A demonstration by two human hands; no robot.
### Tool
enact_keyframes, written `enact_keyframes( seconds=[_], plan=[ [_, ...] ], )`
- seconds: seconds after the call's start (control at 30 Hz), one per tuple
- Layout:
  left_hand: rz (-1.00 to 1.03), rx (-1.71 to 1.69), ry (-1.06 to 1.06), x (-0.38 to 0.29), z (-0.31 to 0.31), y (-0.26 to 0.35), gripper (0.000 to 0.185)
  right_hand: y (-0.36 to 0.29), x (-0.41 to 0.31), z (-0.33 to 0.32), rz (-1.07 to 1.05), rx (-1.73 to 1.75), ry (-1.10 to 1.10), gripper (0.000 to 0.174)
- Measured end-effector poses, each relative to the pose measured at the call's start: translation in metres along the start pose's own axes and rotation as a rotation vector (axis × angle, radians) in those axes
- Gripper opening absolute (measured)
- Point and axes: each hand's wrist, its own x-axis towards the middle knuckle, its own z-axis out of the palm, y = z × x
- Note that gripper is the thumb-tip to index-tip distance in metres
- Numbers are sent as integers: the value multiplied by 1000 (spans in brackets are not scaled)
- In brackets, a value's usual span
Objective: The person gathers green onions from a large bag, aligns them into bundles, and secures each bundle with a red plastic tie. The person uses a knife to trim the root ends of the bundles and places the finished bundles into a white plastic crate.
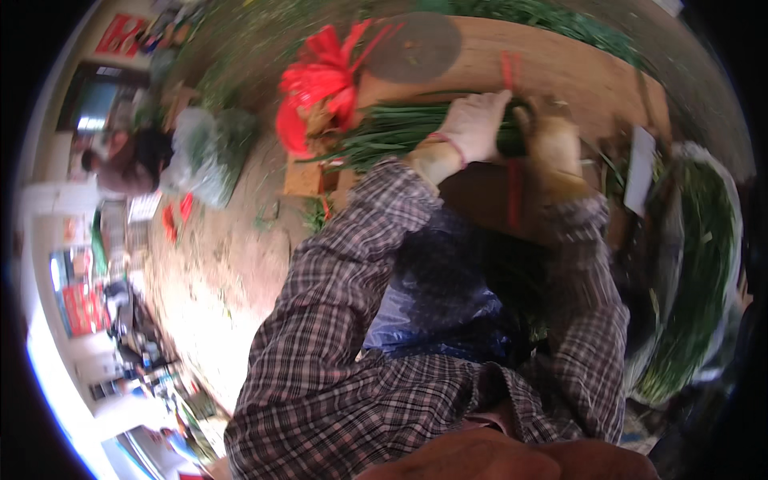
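A bundle of long green leafy stalks [396,123] lies across a wooden board [606,72]. My left hand [474,123], pale or gloved, with a red band at the wrist, grips the bundle near its right end. My right hand [555,135] is blurred beside that end; whether its fingers hold anything cannot be told. A red strip [513,192] runs across the board under the bundle, between my hands. A bunch of red plastic strips [318,78] stands at the board's left side, by a grey round disc [414,48].
To the right stands a clear plastic bag of green stalks [696,258], near a pale flat piece [640,171]. More greens [558,27] lie beyond the board. At left, a person [129,159] is beside another plastic bag [207,156]. Blue plastic [432,318] covers my lap.
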Motion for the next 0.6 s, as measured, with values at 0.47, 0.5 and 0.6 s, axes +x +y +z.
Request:
enact_keyframes(
  seconds=[0.47, 0.5, 0.6],
  plan=[
    [63, 41, -93, 5, -5, 5, 128, 34, -145, -171, -25, 465, -82, 41],
    [65, 50, -102, 4, -7, 5, 129, 50, -174, -196, 2, 474, -54, 36],
    [66, 204, -121, -3, -19, 15, 131, 102, -228, -256, 307, 435, -9, 34]
  ],
)
